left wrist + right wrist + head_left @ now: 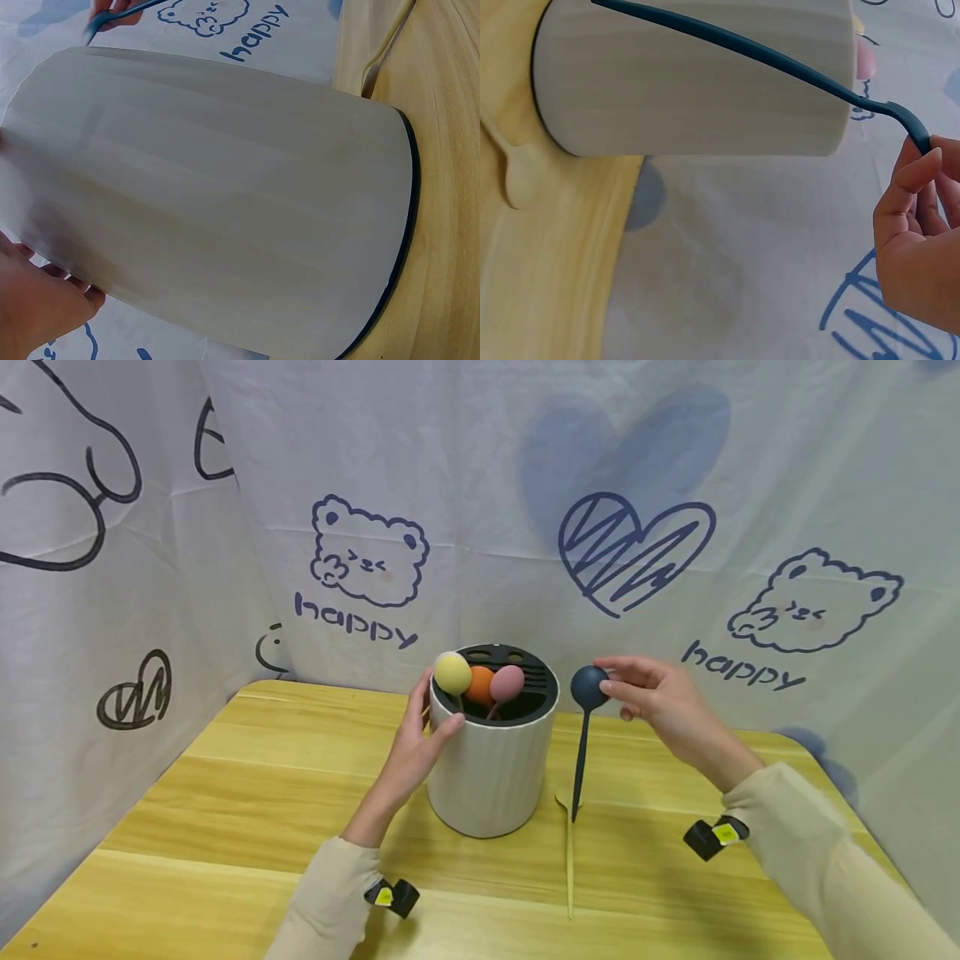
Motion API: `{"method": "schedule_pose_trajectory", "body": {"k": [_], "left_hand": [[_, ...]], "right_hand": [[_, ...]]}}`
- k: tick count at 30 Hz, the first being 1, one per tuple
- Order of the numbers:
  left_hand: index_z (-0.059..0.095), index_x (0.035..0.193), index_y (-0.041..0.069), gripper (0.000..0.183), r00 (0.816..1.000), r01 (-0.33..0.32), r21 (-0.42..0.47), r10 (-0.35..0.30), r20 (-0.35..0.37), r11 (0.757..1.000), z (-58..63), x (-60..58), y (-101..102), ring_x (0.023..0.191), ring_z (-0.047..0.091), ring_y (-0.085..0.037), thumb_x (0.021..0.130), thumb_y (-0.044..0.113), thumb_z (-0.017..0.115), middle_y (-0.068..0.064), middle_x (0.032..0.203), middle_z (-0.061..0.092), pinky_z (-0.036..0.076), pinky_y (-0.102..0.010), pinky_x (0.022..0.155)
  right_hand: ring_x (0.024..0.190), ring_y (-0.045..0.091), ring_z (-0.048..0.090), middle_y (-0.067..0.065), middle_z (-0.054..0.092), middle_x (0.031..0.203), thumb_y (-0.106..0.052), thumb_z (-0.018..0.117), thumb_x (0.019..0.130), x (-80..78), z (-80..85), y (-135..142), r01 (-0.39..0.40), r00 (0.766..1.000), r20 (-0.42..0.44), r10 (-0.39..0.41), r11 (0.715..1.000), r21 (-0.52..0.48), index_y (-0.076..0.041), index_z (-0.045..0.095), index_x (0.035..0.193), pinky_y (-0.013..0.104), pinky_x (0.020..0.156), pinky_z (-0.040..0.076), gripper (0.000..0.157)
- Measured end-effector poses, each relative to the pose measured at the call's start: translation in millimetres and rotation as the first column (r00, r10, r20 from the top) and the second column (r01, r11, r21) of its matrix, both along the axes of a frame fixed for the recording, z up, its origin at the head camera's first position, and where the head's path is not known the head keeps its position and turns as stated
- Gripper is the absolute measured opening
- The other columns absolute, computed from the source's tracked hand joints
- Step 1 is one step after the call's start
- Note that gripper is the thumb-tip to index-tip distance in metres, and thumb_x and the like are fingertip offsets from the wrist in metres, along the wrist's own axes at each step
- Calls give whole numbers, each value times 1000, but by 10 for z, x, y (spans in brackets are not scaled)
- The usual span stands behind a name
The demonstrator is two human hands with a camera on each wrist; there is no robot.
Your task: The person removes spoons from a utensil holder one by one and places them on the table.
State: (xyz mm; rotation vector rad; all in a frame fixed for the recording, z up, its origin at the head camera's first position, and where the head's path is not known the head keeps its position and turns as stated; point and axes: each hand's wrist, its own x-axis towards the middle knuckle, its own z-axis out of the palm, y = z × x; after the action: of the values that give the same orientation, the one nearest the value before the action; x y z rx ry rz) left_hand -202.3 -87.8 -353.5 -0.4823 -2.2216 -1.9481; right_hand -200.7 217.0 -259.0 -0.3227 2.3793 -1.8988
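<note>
At the bottom of the head view, two cream sleeves carry small black wrist cameras. A thin yellow spoon lies on the wood-grain bench, right of bottom centre, its handle pointing toward the lower edge.

Beyond it, at the middle of the frame, an off-white ribbed utensil holder stands upright on the bench. The left hand has a wide grip on the holder's left side, thumb at the front near the rim and fingers curving along the wall. Right of centre, the right hand has a nearly closed grip, pinching a dark blue spoon by its round head; the spoon hangs above the bench beside the holder, handle downward.

In the holder's black slotted top, a pale yellow utensil, an orange utensil and a pink utensil stand with rounded heads up.

Farthest back, a white curtain printed with hearts, bears and "happy" fills the upper frame.
</note>
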Motion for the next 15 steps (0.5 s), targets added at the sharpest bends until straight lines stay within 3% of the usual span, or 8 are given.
{"method": "schedule_pose_trajectory", "body": {"k": [15], "left_hand": [[13,155,11,83,1000,-4,1,4,8,1000,11,13,-4,144,18,-30,89,34,56,-11,160,13,16,-48,115]], "right_hand": [[89,15,56,5,58,112,-17,66,92,71,-455,126,24,983,184,-17,999,-31,3,55,131,22,68,49,46]]}}
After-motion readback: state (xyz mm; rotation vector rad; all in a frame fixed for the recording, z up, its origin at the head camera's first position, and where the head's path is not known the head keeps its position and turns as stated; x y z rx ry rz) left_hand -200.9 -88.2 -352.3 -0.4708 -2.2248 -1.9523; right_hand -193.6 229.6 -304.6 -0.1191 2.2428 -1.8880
